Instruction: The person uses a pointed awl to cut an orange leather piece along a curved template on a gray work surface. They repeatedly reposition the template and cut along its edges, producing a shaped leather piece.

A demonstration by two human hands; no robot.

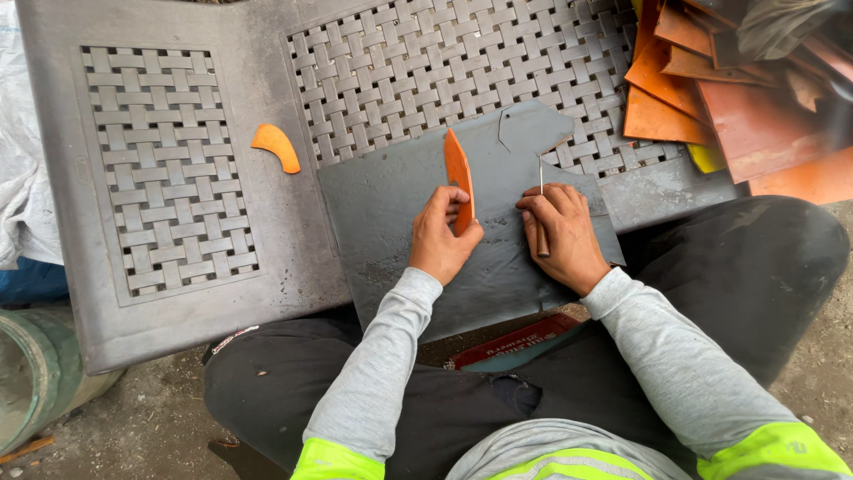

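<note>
My left hand (442, 238) holds a narrow curved orange piece (458, 176) on edge over a flat grey sheet (391, 204). My right hand (562, 233) grips a thin tool with a brown handle and metal spike (541, 213), its point up near the sheet's far part. The sheet lies across a grey plastic lattice surface and my lap. A cut line marks a shape at the sheet's upper end (533, 129).
A second curved orange piece (276, 146) lies on the grey lattice surface (164, 169) to the left. A stack of orange and rust-coloured sheets (711, 89) sits at the upper right. A green drum (35, 373) stands at the lower left, white cloth (22, 178) above it.
</note>
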